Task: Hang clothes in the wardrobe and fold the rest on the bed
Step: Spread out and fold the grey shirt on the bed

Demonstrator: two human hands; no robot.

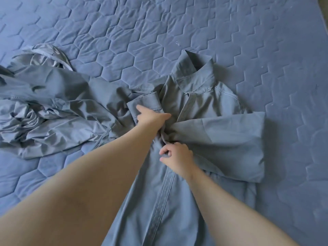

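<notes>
Spread front up on the blue quilted bed (230, 32): a blue-grey collared shirt (134, 210), collar (195, 75) at the far end, stitched placket (159, 201) running down the middle toward the camera. Folded flat across the chest from the right side: one wide sleeve (234, 142). Drawn in from the other side: the second sleeve, its cuff (143, 103) lying just left of the placket.

Left grip (150, 118) resting on that cuff at mid-chest, one finger stretched out over the cloth, thumb pointing toward the placket, remaining fingers hidden underneath; cannot tell whether clamped on cloth or merely pressing. Right grip (177, 157) just below it on the shirt front, fingers curled, pinching a small fold of the shirt beside the placket. Bunched, wrinkled cloth between the two.

Well to the left on the bed, touching the shirt's drawn-in sleeve: a crumpled garment (44, 103) of similar grey-blue, shiny lining showing at its far end.
</notes>
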